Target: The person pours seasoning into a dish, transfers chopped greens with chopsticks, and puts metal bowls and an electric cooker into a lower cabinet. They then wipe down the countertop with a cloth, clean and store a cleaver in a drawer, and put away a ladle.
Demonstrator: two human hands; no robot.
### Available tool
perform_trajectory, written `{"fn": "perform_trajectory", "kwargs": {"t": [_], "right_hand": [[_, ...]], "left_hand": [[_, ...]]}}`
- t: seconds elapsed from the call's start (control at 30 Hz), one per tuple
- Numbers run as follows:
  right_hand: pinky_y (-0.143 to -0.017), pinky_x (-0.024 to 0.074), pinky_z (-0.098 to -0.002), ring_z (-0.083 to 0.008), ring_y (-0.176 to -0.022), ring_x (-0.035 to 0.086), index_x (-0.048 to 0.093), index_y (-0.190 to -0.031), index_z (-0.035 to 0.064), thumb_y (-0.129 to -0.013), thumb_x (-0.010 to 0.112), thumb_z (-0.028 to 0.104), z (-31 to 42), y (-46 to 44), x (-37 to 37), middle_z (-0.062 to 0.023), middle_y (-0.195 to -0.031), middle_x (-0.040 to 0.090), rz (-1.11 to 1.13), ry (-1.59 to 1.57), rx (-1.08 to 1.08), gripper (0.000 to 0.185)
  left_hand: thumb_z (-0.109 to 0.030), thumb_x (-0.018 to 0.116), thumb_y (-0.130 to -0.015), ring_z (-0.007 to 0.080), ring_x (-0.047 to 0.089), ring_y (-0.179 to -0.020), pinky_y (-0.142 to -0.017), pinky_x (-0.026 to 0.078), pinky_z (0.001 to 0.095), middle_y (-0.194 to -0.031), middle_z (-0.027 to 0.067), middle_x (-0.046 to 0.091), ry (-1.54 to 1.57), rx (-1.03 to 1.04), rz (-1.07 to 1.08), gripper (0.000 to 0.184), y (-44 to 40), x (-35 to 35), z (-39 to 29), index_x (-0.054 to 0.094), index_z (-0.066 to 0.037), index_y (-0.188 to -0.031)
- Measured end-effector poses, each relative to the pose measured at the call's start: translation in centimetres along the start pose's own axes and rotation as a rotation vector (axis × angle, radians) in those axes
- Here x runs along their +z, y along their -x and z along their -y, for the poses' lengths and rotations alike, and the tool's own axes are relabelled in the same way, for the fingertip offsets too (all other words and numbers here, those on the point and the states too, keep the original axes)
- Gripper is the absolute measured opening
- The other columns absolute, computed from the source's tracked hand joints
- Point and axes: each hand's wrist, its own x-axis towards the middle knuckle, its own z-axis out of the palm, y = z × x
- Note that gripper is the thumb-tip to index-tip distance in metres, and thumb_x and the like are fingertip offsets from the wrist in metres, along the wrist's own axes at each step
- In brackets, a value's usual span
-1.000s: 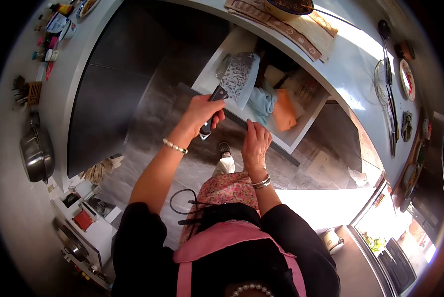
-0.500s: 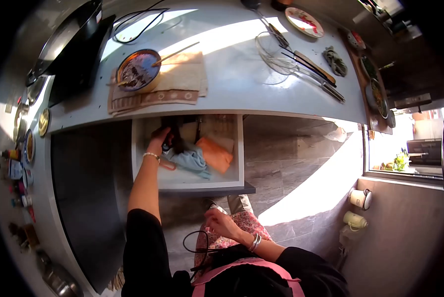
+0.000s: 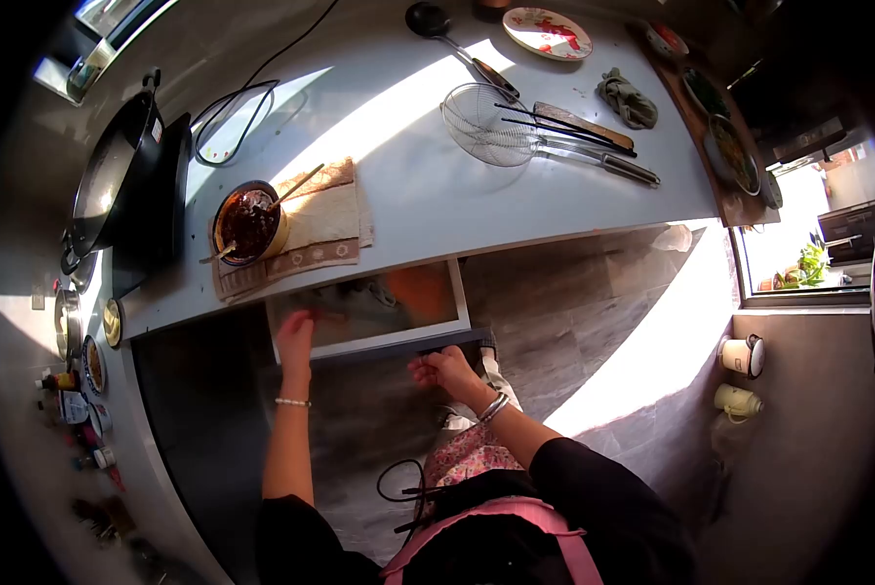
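Observation:
A white drawer point(image 3: 389, 339) with a dark front stands partly pulled out under the counter. Inside lie an orange bundle point(image 3: 420, 294) and a blue-grey cloth point(image 3: 367, 292), both partly hidden by the counter edge. My left hand point(image 3: 295, 337), with a beaded bracelet, is over the drawer's front left corner; its fingers are smeared by motion. Just outside the drawer front, toward its right end, is my right hand point(image 3: 447, 372), its fingers curled in and nothing visible in them. Whether it touches the front panel I cannot tell.
On the counter point(image 3: 398, 205), a bowl of dark red sauce point(image 3: 250, 222) sits on a folded towel point(image 3: 320, 249). A wire skimmer point(image 3: 481, 125), ladle point(image 3: 428, 19), plate point(image 3: 547, 33) and grey-green rag point(image 3: 626, 99) lie farther back. A wok point(image 3: 116, 175) stands left.
The drawer has slid farther in under the counter. My left hand has come out from among its contents to the front corner. My right hand has risen toward the drawer front.

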Motion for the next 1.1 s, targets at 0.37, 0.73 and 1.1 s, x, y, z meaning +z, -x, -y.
{"fn": "perform_trajectory", "kwargs": {"t": [0.37,0.73,1.1], "right_hand": [[-0.070,0.0519,-0.0307,-0.0212,-0.079,0.061,0.051,-0.108,-0.0031,-0.083,0.048,0.003,9.0,-9.1,1.9,-0.0137,-0.097,0.060,0.090,-0.075,-0.366,0.026],[-0.092,0.0394,-0.0343,-0.0296,-0.110,0.047,0.048,-0.118,0.0051,-0.067,0.069,0.006,32.2,8.1,-7.9,-0.0139,-0.120,0.050,-0.466,1.466,-1.181,0.055],[-0.075,0.0452,-0.0379,-0.0293,-0.087,0.058,0.059,-0.093,0.0028,-0.079,0.062,0.027,44.4,0.8,-12.0,-0.0147,-0.094,0.061,-0.559,1.278,-0.937,0.029]], "left_hand": [[0.000,0.040,-0.086,0.0220,0.061,-0.090,-0.078,0.050,0.0295,-0.104,0.0145,0.060,0.191,-0.048,0.118,0.020,12.2,0.4,-7.0,0.058,0.001,-0.094],[0.006,0.039,-0.080,0.0206,0.061,-0.089,-0.079,0.049,0.0285,-0.101,0.0142,0.062,0.201,-0.084,0.400,0.026,14.2,10.6,-15.0,0.059,0.003,-0.096],[0.005,0.042,-0.081,0.0225,0.060,-0.093,-0.081,0.048,0.0308,-0.104,0.0164,0.061,0.167,-0.057,0.660,0.022,14.9,17.6,-19.0,0.059,0.004,-0.095]]}}
